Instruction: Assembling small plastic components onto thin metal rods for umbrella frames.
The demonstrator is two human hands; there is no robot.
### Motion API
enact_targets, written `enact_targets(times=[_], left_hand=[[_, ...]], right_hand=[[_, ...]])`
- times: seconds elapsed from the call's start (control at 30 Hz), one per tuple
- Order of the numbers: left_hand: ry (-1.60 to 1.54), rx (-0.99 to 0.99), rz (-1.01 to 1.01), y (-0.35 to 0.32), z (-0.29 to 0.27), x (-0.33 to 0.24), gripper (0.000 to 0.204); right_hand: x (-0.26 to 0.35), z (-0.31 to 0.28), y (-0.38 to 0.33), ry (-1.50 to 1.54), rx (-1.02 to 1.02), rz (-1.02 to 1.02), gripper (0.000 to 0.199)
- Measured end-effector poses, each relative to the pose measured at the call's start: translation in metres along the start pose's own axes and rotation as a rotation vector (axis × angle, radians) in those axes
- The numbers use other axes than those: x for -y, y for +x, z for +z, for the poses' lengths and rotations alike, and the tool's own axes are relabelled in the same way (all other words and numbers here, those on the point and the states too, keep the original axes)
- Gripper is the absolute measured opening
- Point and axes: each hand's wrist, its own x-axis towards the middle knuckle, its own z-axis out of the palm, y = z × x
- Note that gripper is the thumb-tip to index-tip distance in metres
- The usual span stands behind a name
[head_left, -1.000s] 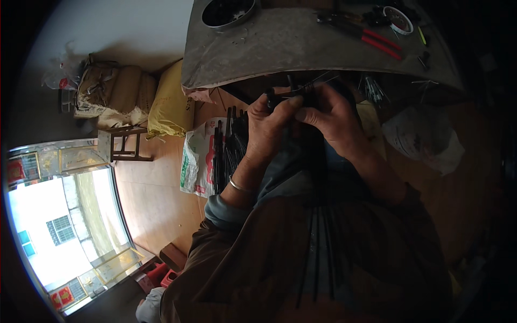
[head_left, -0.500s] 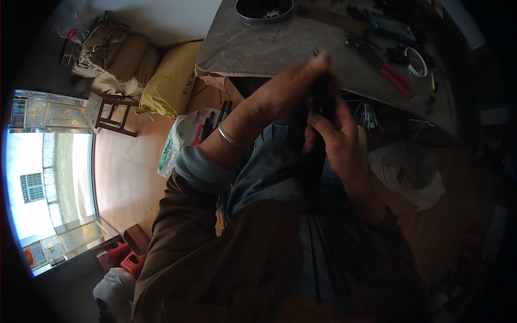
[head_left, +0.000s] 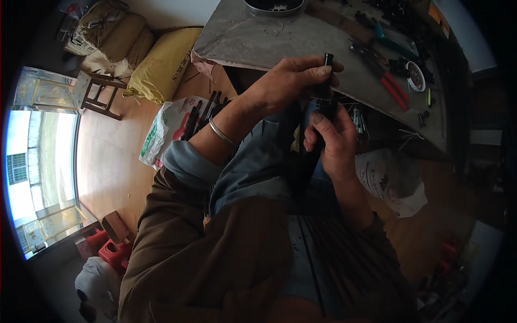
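In front of my lap, below the table's near edge, my left hand point(head_left: 301, 78) is closed around a black handle-like piece point(head_left: 328, 58), whose flared end rises above my thumb. Just under it my right hand point(head_left: 336, 137) is closed on a dark block-like part point(head_left: 326, 110), thumb on its near side. Thin metal bits show between the two hands. Whether both dark parts are one object, I cannot tell. Several long thin dark rods point(head_left: 309, 247) lie across the blue-grey cloth on my lap.
On the grey table point(head_left: 242, 40) lie red-handled pliers point(head_left: 393, 89), a round metal pan point(head_left: 274, 8), a white bowl point(head_left: 414, 76) and black small parts. A plastic bag point(head_left: 393, 180) hangs at right. Left are a yellow sack point(head_left: 164, 62), wooden stool point(head_left: 99, 97) and black rods point(head_left: 202, 116).
My left hand, smeared by motion before, is now sharp, and the black flared end stands up from its fingers. My right hand keeps its hold. The whole view has shifted slightly.
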Motion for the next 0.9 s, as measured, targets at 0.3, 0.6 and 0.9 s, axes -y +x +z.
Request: enact_targets(times=[0.3,0.6,0.9], left_hand=[[0.279,-0.154,0.011,0.002,0.003,0.003,0.05],[0.113,-0.022,0.043,0.006,-0.005,0.009,0.042],[0.29,-0.094,0.049,0.003,0.002,0.0,0.046]], right_hand=[[-0.006,0.001,0.005,0.0,-0.016,-0.005,0.022],[-0.004,-0.002,0.006,0.019,-0.012,0.008,0.02],[-0.004,0.003,0.007,-0.008,-0.026,0.0,0.022]])
